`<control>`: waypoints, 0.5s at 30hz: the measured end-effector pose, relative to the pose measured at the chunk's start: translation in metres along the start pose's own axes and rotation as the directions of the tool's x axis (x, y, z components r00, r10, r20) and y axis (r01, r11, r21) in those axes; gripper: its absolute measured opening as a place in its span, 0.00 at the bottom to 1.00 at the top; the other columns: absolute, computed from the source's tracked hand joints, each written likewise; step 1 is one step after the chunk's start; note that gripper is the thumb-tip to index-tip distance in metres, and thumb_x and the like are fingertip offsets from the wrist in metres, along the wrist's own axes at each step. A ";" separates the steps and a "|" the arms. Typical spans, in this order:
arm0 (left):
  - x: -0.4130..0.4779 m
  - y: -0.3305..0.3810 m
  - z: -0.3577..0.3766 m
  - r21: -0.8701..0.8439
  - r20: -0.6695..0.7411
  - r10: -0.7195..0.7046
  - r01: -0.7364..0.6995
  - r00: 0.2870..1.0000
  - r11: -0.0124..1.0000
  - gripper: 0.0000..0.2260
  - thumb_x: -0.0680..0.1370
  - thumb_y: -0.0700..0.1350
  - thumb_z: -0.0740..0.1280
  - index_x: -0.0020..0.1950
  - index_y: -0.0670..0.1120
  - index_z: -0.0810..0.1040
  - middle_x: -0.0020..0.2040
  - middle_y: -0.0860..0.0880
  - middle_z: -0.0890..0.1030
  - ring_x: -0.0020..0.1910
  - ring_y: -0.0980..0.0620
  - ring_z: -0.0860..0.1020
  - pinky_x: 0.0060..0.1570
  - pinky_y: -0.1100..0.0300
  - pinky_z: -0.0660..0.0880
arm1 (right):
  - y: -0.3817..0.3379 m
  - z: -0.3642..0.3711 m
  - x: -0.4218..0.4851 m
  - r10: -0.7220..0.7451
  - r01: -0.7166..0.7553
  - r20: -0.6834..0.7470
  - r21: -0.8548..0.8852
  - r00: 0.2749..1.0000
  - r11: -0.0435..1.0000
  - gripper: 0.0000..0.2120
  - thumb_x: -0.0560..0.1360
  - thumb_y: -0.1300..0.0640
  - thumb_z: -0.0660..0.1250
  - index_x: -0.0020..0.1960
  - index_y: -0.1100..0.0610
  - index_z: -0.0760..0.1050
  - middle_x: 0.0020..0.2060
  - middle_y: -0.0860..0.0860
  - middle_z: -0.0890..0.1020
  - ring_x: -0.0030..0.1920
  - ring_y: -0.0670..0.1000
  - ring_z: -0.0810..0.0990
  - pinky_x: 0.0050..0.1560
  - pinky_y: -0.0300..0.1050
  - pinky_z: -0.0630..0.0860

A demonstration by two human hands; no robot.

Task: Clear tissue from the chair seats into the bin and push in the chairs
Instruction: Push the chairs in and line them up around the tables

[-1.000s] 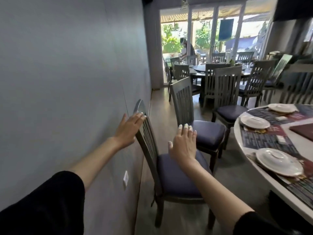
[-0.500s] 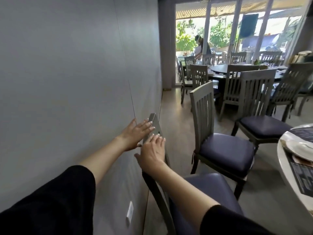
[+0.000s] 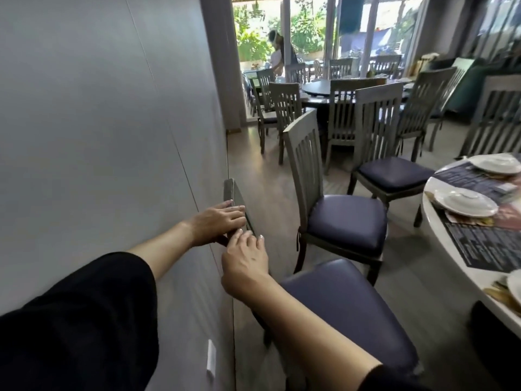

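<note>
A grey wooden chair with a dark blue seat cushion (image 3: 346, 311) stands right against the wall below me. My left hand (image 3: 217, 224) grips the top rail of its backrest (image 3: 232, 193). My right hand (image 3: 245, 263) holds the same rail just nearer to me, fingers curled over it. A second chair (image 3: 346, 221) with a bare blue seat stands ahead, and a third chair (image 3: 392, 170) beyond it. No tissue or bin shows in view.
The grey wall (image 3: 112, 136) fills the left side. A round white table (image 3: 462, 249) with plates and dark placemats is at the right. Further back stands a dark round table (image 3: 318, 90) ringed by several chairs. A person (image 3: 277, 56) stands by the far doorway.
My right hand came off the seat cushion and onto the backrest rail beside my left hand. Both hands now curl around the rail, and my view has swung right and closer.
</note>
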State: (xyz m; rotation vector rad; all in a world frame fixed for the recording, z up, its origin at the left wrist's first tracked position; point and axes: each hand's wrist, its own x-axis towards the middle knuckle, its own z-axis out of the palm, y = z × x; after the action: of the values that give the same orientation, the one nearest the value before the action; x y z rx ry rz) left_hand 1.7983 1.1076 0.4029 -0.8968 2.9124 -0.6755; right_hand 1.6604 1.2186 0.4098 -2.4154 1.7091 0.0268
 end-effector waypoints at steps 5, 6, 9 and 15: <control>0.014 0.029 -0.004 -0.105 -0.057 0.035 -0.041 0.998 0.994 0.17 0.72 0.56 0.69 0.46 0.46 0.68 0.42 0.49 0.75 0.43 0.49 0.75 0.65 0.51 0.68 | 0.014 0.012 -0.030 0.090 -0.090 -0.087 0.004 0.992 0.996 0.36 0.78 0.59 0.60 0.75 0.71 0.43 0.73 0.66 0.56 0.74 0.63 0.54 0.75 0.56 0.49; 0.018 0.038 -0.005 -0.119 -0.076 0.033 -0.042 0.997 0.992 0.18 0.72 0.59 0.67 0.46 0.47 0.66 0.41 0.49 0.74 0.42 0.50 0.74 0.65 0.50 0.68 | 0.020 0.016 -0.039 0.111 -0.109 -0.109 0.027 0.988 0.994 0.34 0.78 0.60 0.59 0.75 0.70 0.43 0.73 0.66 0.56 0.74 0.63 0.54 0.75 0.56 0.50; 0.027 0.070 -0.004 -0.178 -0.184 0.022 -0.055 0.983 0.983 0.20 0.72 0.62 0.63 0.48 0.47 0.66 0.42 0.48 0.74 0.44 0.50 0.74 0.65 0.49 0.68 | 0.041 0.023 -0.071 0.153 -0.141 -0.192 0.076 0.969 0.987 0.33 0.80 0.62 0.58 0.76 0.68 0.42 0.73 0.65 0.57 0.73 0.62 0.55 0.74 0.55 0.51; 0.058 0.150 0.003 -0.275 -0.389 -0.081 -0.032 0.917 0.961 0.24 0.72 0.59 0.66 0.58 0.43 0.69 0.50 0.44 0.76 0.53 0.46 0.72 0.66 0.47 0.63 | 0.097 0.035 -0.148 0.266 -0.254 -0.344 0.080 0.900 0.964 0.34 0.78 0.58 0.61 0.78 0.58 0.48 0.69 0.59 0.66 0.67 0.59 0.66 0.67 0.53 0.63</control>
State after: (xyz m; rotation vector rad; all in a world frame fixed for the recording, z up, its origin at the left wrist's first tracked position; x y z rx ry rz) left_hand 1.6707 1.1865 0.3445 -0.9123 3.4340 -0.5089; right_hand 1.5223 1.3305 0.3801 -2.2509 2.1560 -0.4211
